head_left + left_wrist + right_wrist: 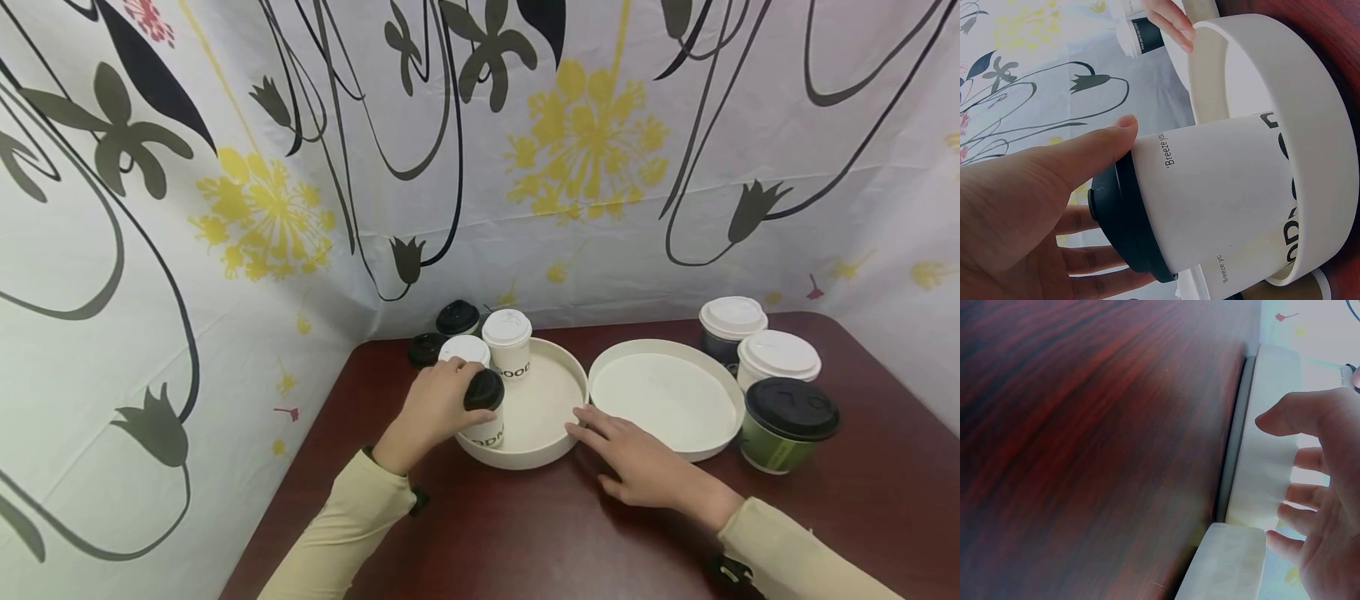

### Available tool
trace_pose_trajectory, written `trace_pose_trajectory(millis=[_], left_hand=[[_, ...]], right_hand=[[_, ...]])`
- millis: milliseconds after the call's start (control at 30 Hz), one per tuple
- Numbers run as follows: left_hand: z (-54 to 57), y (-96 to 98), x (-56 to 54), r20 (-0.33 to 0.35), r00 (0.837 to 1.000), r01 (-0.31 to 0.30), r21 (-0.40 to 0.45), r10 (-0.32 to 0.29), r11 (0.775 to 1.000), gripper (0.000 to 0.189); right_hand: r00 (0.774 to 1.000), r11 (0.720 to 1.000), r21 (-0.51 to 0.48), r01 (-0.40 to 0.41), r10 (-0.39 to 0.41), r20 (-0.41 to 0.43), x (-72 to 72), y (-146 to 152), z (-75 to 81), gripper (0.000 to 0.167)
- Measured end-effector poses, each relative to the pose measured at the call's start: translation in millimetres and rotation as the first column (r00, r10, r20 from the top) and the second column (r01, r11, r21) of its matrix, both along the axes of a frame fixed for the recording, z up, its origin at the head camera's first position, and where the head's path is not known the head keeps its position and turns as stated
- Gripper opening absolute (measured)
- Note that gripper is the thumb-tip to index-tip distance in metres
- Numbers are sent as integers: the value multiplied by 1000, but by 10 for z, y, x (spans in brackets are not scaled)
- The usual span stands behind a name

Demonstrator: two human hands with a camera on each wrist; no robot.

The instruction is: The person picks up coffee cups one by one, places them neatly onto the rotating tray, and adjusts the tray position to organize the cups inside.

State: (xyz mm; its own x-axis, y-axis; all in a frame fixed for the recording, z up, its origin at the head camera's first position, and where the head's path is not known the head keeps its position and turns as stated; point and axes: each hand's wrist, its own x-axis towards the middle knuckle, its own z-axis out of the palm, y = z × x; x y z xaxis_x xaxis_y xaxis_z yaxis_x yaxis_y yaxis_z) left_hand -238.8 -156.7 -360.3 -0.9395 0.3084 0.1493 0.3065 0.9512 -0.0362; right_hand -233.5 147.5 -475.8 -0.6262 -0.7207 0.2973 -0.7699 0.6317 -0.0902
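Note:
My left hand [433,407] grips a white paper coffee cup [1210,194] by its black lid [1132,215], thumb on one side and fingers on the other. The cup stands inside the front left of the left round tray [551,404]; its base is hidden behind the rim in the left wrist view. Behind it in the tray is a white-lidded cup [508,342], with another white-lidded cup [463,348] partly covered by my hand. My right hand [645,467] rests its fingertips on the left tray's right rim, fingers loosely spread, thumb apart from them.
A second round tray [663,400] sits right beside the first. Three cups line its right side: a dark white-lidded cup [731,325], a white-lidded cup [780,358] and a green black-lidded cup [787,425]. Black-lidded cups [457,317] stand behind the left tray, near the patterned curtain [480,167].

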Motion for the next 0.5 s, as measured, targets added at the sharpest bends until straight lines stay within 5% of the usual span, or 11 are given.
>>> trace_pose_trajectory(millis=[500], left_hand=[[-55, -7, -23, 5, 1000, 20, 5, -20, 1000, 71]], right_hand=[[1000, 1000, -10, -3, 2, -17, 4, 6, -5, 75]])
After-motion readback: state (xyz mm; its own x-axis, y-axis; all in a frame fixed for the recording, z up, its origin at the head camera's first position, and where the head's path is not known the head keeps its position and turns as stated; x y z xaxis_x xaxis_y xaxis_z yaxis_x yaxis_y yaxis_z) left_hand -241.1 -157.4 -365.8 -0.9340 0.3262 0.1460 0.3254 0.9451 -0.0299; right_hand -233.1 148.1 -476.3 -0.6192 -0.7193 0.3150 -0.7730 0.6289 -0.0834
